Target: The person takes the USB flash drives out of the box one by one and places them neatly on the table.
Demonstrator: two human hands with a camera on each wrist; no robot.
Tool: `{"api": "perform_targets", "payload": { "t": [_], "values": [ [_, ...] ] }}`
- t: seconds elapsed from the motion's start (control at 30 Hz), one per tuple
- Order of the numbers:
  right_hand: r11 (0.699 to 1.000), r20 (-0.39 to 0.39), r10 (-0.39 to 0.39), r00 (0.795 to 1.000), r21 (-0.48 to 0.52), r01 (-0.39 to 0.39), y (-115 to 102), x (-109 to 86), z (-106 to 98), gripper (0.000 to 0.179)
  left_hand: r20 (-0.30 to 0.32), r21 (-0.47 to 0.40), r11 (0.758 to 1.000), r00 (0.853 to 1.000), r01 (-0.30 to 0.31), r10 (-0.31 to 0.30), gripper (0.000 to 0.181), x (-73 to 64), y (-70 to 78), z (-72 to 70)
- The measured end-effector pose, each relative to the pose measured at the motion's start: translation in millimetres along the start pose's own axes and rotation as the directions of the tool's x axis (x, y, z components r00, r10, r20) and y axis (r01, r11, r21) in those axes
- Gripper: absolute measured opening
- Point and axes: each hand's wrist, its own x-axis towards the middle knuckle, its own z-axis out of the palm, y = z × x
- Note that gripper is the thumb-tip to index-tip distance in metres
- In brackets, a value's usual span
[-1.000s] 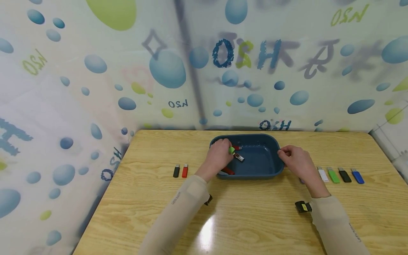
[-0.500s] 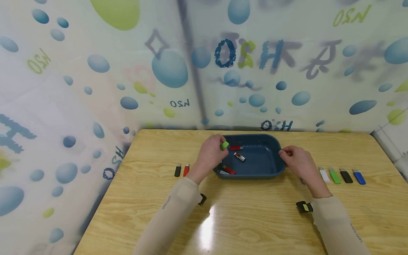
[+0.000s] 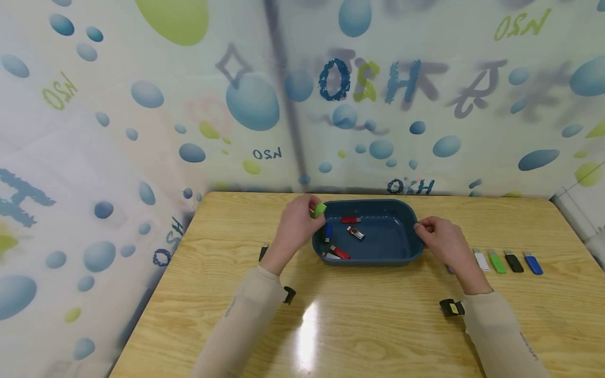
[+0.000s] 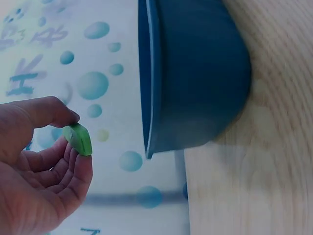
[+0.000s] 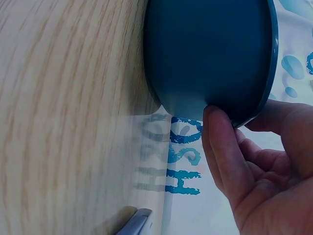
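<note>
My left hand (image 3: 299, 220) pinches a green USB stick (image 4: 78, 139) between thumb and fingers, just outside the left rim of a dark blue basin (image 3: 387, 241). At the basin's right end, my right hand (image 3: 439, 236) grips the rim, with the thumb on one side of the wall and fingers on the other in the right wrist view. Inside the basin lie a red stick (image 3: 350, 220), a silver swivel stick (image 3: 355, 232), a blue stick (image 3: 328, 232), another red stick (image 3: 340, 252) and a whitish stick (image 3: 331, 256).
On the right of the wooden table (image 3: 368, 325), a row holds a white stick (image 3: 481, 260), a green one (image 3: 497, 261), a black one (image 3: 513, 261) and a blue one (image 3: 533, 263). A black stick (image 3: 263, 252) lies left, partly behind the left forearm. A printed curtain (image 3: 212, 105) hangs behind.
My left hand has lifted the green USB stick up out of the basin and carried it left past the rim. The blue stick inside has come into view. My right hand keeps its place.
</note>
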Motion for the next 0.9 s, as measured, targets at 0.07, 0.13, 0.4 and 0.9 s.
{"api": "perform_targets", "payload": {
  "t": [0.07,0.13,0.4,0.9],
  "values": [
    [1.000,-0.001,-0.001,1.000,-0.001,0.001,0,0.0,0,0.041,-0.014,-0.010,1.000,1.000,0.010,-0.010,0.030,-1.0,-2.6,-5.1],
    [1.000,0.000,0.000,1.000,-0.001,0.000,0,0.1,0,0.041,-0.030,-0.018,1.000,0.999,0.018,-0.018,0.031,-2.1,-5.7,-9.3],
    [1.000,0.010,0.006,1.000,0.010,-0.006,0,-0.6,1,0.041,-0.068,-0.033,0.999,0.997,0.037,-0.039,0.028,-8.3,-19.7,-21.6],
    [1.000,0.010,0.006,1.000,0.009,-0.006,0,-0.9,0,0.042,-0.059,-0.070,0.989,0.989,0.130,-0.134,0.030,-24.5,-56.8,-37.5]
  ]
}}
